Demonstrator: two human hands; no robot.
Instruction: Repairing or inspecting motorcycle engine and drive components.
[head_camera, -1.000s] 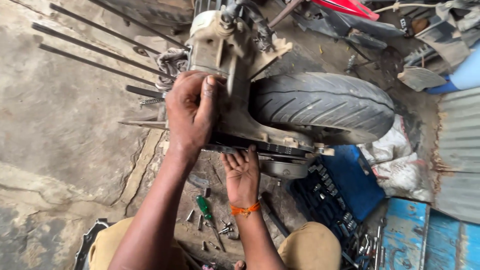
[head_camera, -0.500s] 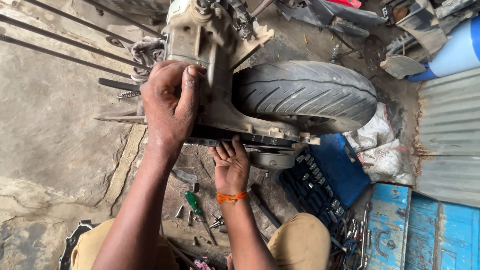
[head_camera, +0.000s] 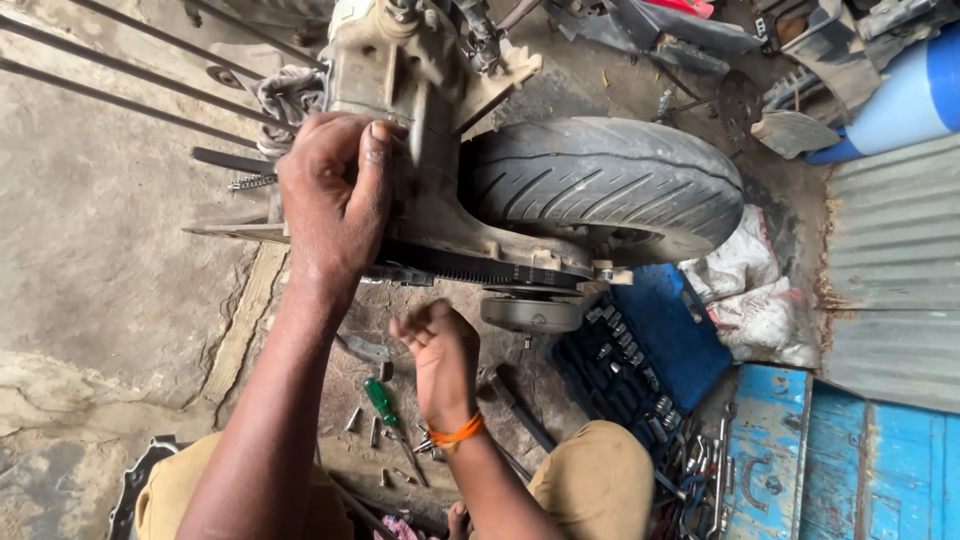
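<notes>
Head view: left hand (head_camera: 335, 195) grips scooter engine casing (head_camera: 440, 215) beside rear tyre (head_camera: 610, 185). Right hand (head_camera: 440, 350) loosely curled, empty, below drive belt (head_camera: 470, 272). Green screwdriver (head_camera: 385, 405) near right wrist.

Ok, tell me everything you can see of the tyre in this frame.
The tyre is grey-black rubber with shallow curved grooves, dusty and dull, and it looks worn. It sits mounted on a wheel at the rear of a grimy engine casing, lying sideways across the view above the concrete floor. Its lower edge is hidden behind the casing and a round metal pulley. A white cloth bag lies close by its right end. Neither hand touches it; the left hand grips the casing beside it.
</notes>
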